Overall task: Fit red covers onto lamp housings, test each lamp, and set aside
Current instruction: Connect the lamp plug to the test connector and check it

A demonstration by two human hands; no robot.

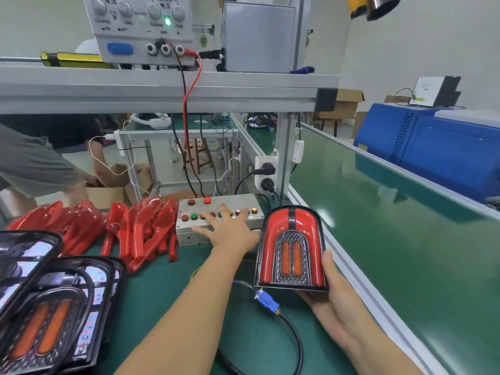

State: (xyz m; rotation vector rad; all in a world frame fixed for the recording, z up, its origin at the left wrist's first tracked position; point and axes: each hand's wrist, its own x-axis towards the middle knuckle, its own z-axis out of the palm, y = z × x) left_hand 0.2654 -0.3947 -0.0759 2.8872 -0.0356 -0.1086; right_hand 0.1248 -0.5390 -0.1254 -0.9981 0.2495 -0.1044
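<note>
My right hand holds an assembled lamp from underneath, thumb along its right edge; the lamp has a red cover, a black rim and two orange strips. A black cable with a blue connector hangs from it. My left hand lies spread over the grey test box, fingertips on its row of coloured buttons; one red button at the box's top glows. A pile of loose red covers lies left of the box. Uncovered lamp housings are stacked at the lower left.
A power supply with a green light sits on the aluminium shelf above, red and black leads running down to the box. A green conveyor belt runs along the right, a blue machine beyond it. Another person bends over a cardboard box at left.
</note>
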